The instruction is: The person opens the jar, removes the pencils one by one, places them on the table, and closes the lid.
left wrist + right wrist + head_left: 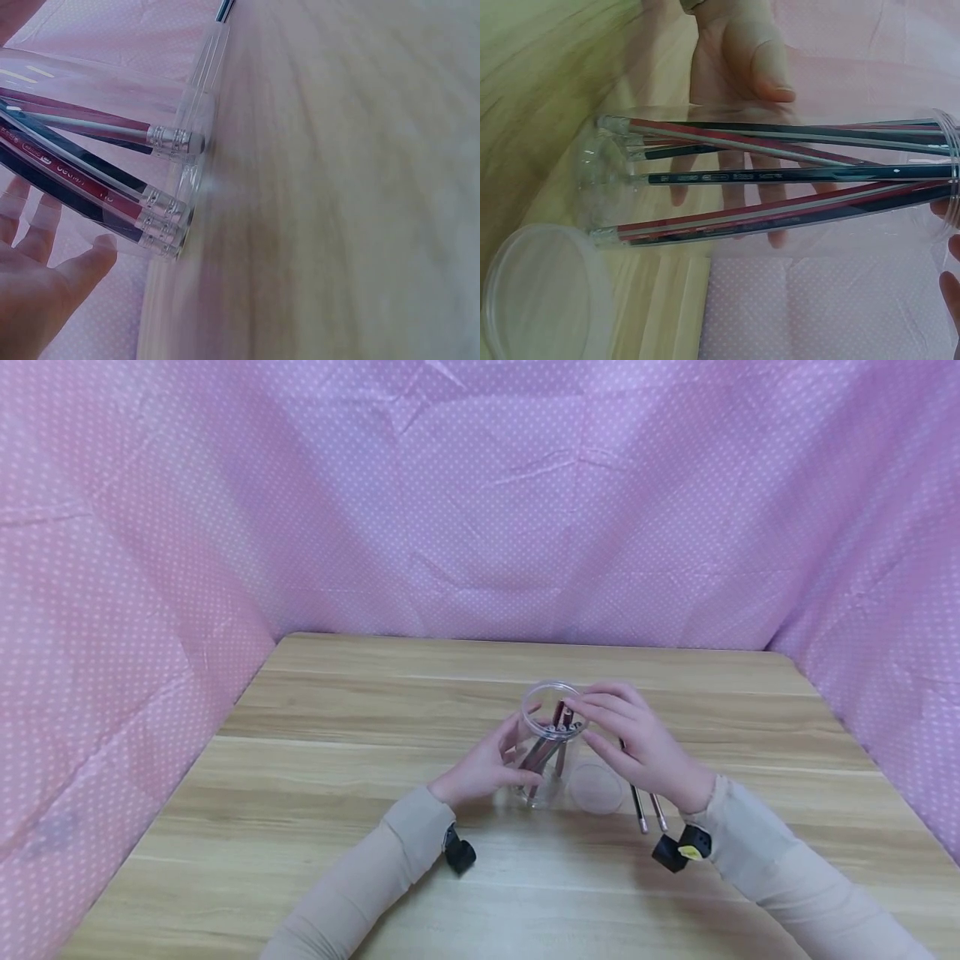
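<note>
A clear plastic jar (675, 204) stands upright on the table, holding several dark and red striped pencils (742, 176). Their metal-banded eraser ends are at the jar's bottom. My left hand (489, 766) grips the jar low on its left side, thumb in front and fingers behind it. At the jar's rim (553, 683), my right hand (637, 735) holds on from the right, one fingertip over the opening near the upper pencil ends. Close to the jar's base lies a round translucent lid (596, 789).
Two loose pencils (639, 810) lie on the wooden table (337, 827) under and beside my right wrist, partly hidden by it. Black wrist cameras (460, 853) sit on both wrists. Pink dotted cloth (480, 527) hangs behind the table and at its sides.
</note>
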Action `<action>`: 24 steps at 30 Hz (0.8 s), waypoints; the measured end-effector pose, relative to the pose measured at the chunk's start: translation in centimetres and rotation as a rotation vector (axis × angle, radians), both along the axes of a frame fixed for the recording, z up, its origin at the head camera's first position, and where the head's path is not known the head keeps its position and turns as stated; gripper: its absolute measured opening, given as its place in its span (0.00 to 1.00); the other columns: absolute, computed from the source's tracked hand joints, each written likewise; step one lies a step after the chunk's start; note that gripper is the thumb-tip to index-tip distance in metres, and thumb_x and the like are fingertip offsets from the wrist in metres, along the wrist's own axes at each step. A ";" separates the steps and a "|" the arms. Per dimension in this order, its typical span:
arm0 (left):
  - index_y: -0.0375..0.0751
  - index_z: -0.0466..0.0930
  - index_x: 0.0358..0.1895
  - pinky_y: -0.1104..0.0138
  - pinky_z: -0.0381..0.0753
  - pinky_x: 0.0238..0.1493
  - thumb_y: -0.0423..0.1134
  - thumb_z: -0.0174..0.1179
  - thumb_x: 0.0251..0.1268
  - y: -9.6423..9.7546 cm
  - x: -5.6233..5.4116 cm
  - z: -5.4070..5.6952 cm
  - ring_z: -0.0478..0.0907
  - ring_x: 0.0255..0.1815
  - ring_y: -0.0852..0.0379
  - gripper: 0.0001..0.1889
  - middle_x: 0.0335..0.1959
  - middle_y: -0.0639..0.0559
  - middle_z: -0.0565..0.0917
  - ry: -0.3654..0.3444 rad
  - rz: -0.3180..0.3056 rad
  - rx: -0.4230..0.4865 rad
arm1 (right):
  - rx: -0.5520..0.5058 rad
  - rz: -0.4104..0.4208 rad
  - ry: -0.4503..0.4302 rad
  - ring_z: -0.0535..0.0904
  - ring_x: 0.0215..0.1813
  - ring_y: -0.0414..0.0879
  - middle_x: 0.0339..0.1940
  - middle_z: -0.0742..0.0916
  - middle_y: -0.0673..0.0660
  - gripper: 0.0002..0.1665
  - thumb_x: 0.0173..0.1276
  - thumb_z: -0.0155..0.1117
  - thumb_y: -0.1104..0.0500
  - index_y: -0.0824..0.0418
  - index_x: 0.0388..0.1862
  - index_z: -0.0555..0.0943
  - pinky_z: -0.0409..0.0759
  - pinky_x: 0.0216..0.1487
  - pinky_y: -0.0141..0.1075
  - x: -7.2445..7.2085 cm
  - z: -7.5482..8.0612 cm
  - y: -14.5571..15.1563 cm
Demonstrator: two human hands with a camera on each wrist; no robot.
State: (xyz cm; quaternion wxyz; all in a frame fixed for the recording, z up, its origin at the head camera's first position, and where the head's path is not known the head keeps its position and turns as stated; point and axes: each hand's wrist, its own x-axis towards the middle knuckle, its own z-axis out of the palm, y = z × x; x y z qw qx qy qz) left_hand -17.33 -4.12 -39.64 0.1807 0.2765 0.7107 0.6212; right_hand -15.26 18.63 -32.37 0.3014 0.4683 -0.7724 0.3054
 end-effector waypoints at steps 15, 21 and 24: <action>0.58 0.45 0.75 0.54 0.55 0.75 0.27 0.66 0.54 0.0 0.1 0.3 0.53 0.75 0.53 0.50 0.75 0.52 0.58 -0.039 0.016 -0.031 | 0.017 -0.021 -0.033 0.80 0.43 0.52 0.37 0.86 0.61 0.17 0.73 0.53 0.54 0.64 0.34 0.83 0.76 0.38 0.30 -0.8 2.1 -0.8; 0.58 0.47 0.75 0.55 0.58 0.74 0.27 0.67 0.53 0.1 0.1 0.1 0.56 0.74 0.53 0.49 0.72 0.51 0.63 -0.017 0.019 -0.013 | 0.101 -0.051 -0.098 0.81 0.42 0.50 0.35 0.86 0.59 0.03 0.59 0.63 0.68 0.63 0.31 0.83 0.83 0.41 0.42 -1.4 3.3 -1.0; 0.57 0.48 0.75 0.56 0.59 0.74 0.28 0.67 0.52 0.2 0.1 -0.2 0.57 0.74 0.54 0.50 0.72 0.51 0.64 -0.012 0.027 -0.012 | 0.140 -0.067 -0.133 0.81 0.41 0.49 0.35 0.86 0.57 0.04 0.58 0.65 0.69 0.63 0.32 0.84 0.83 0.40 0.42 -1.5 3.7 -1.1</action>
